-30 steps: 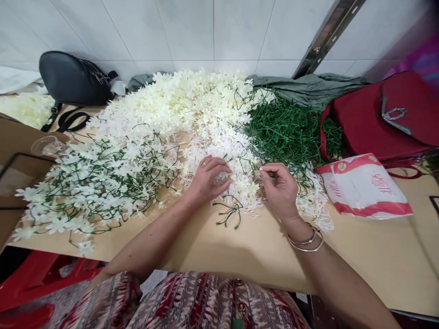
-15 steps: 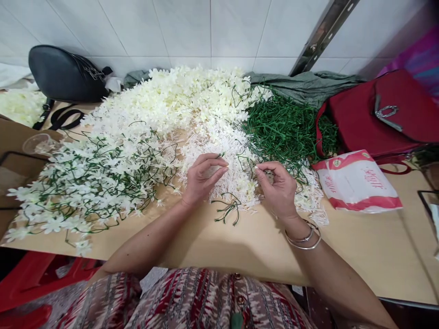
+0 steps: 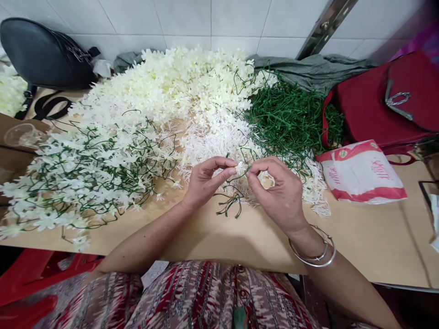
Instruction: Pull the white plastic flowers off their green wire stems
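Between the fingertips of my left hand (image 3: 209,180) is a small white artificial flower (image 3: 241,168), pinched at its left side. My right hand (image 3: 281,192) pinches a thin green plastic stem (image 3: 248,169) right against the flower; whether the stem is inside it I cannot tell. Below the hands, a few loose green stems (image 3: 229,203) lie on the table. Just behind the hands spreads a pile of thin white sprigs (image 3: 209,139). Loose cream-white blossoms (image 3: 164,84) are heaped farther back. White flowers with green stems (image 3: 85,169) lie at the left.
A heap of green stems (image 3: 291,119) lies at the back right beside a red handbag (image 3: 384,100). In front of the bag is a white-and-pink packet (image 3: 363,173). A black bag (image 3: 44,55) stands back left, near a clear plastic cup (image 3: 24,135). A red stool (image 3: 30,274) is below the table (image 3: 192,233).
My hands have come together, the right moving left, and now meet at the white flower. The view has shifted slightly, with the table contents appearing higher.
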{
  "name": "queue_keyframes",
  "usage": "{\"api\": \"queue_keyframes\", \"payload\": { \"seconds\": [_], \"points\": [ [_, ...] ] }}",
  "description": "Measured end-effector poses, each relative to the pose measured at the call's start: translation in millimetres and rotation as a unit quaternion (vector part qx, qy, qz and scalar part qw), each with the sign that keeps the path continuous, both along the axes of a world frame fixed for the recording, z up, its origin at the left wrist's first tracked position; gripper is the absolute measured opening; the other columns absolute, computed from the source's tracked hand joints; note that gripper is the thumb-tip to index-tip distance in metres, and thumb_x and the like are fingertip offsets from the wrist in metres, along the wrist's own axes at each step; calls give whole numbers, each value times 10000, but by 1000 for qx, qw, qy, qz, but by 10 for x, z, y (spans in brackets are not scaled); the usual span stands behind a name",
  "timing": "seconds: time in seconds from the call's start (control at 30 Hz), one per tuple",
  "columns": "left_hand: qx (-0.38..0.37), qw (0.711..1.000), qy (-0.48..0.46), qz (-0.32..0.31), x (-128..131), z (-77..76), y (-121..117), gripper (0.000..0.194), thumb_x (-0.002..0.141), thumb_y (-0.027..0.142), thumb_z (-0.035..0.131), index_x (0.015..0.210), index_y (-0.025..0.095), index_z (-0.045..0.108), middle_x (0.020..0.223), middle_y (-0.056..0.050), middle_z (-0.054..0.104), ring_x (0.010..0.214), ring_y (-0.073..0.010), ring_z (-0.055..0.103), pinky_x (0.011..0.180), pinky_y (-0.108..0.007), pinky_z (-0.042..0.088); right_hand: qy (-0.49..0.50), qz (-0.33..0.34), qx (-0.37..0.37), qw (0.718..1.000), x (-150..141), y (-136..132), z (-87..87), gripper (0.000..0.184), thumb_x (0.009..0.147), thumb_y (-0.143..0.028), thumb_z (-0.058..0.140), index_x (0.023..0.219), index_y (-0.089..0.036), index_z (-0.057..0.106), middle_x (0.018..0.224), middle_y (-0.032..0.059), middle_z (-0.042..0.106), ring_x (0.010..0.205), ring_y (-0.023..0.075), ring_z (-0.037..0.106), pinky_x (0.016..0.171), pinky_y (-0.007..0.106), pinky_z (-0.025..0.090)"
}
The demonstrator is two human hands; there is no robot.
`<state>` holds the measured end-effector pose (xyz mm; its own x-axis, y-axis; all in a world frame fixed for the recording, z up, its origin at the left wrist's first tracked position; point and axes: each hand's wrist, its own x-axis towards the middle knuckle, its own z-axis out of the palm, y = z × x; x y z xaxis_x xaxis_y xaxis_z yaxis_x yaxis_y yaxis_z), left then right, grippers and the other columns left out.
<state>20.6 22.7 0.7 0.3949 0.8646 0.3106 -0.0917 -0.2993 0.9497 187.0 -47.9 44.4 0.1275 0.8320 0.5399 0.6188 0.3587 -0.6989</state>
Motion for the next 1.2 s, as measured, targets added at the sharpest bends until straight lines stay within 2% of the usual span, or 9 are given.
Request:
{"api": "queue_keyframes", "payload": {
  "seconds": [0.17, 0.4, 0.47, 0.6, 0.67, 0.73, 0.97, 1.1, 1.2],
  "points": [
    [-4, 1000, 10, -9, 5, -37, -21, 262, 908, 481, 768, 986, 232, 775, 979, -50, 793, 911, -168, 739, 871, -334, 606, -41, -17, 13, 999, -62, -38, -26, 200, 920, -96, 604, 814, -260, 565, 774, -34, 681, 770, 163, 657, 762, 347, 494],
    [96, 995, 30, -11, -1, -15, -9, 138, 944, 375, 749, 987, 247, 778, 950, -46, 794, 912, -173, 744, 890, -358, 602, -125, -43, 54, 990, -80, -75, -144, 180, 942, -92, 589, 942, -271, 604, 861, -5, 732, 825, 184, 688, 835, 392, 499],
    [124, 992, 30, -10, 2, -12, 7, 95, 944, 332, 752, 992, 255, 779, 942, -38, 795, 907, -167, 742, 881, -351, 601, -74, -31, 39, 996, -77, -79, -170, 178, 932, -93, 597, 940, -270, 621, 863, -11, 738, 832, 179, 693, 827, 384, 508],
    [136, 990, 22, -33, 4, -13, 24, 58, 941, 279, 755, 991, 262, 781, 940, -32, 800, 919, -159, 744, 866, -329, 600, 133, -12, -52, 990, -45, -61, -245, 105, 909, -190, 678, 968, -270, 644, 841, -23, 703, 813, 169, 677, 788, 352, 547],
    [120, 992, 28, -41, 6, -13, 15, 72, 937, 293, 761, 993, 251, 776, 943, -35, 799, 904, -156, 747, 855, -316, 601, 196, 1, -82, 977, -11, -44, -287, 224, 887, -203, 706, 1093, -274, 658, 818, -33, 679, 785, 163, 661, 792, 348, 554],
    [84, 995, 27, -36, 14, -17, -3, 130, 922, 329, 778, 1003, 230, 762, 946, -41, 794, 879, -150, 743, 834, -300, 602, 199, 20, -101, 975, 30, -30, -318, 277, 883, -174, 694, 1141, -276, 686, 806, -35, 670, 780, 159, 651, 800, 347, 545],
    [-50, 998, -17, -46, 52, -45, -31, 268, 847, 397, 851, 967, 193, 725, 893, -41, 779, 798, -129, 717, 741, -253, 573, 166, 41, -87, 981, 105, -18, -349, 129, 887, -141, 696, 901, -263, 734, 809, -20, 665, 802, 156, 624, 749, 319, 500],
    [-62, 995, -47, -69, 44, -18, -33, 261, 853, 369, 848, 1002, 187, 732, 942, -51, 791, 838, -136, 739, 794, -253, 590, 197, 43, -67, 977, 101, -5, -369, 85, 892, -190, 726, 905, -273, 720, 1056, 24, 706, 1052, 197, 667, 955, 402, 527],
    [-51, 995, -53, -60, 30, 22, -36, 224, 1004, 381, 665, 1096, 191, 738, 989, -71, 797, 900, -154, 756, 882, -299, 602, 266, 75, -63, 959, 81, 7, -373, 100, 913, -177, 697, 932, -276, 696, 1182, 34, 736, 1168, 207, 689, 1035, 431, 531]
  ]
}}
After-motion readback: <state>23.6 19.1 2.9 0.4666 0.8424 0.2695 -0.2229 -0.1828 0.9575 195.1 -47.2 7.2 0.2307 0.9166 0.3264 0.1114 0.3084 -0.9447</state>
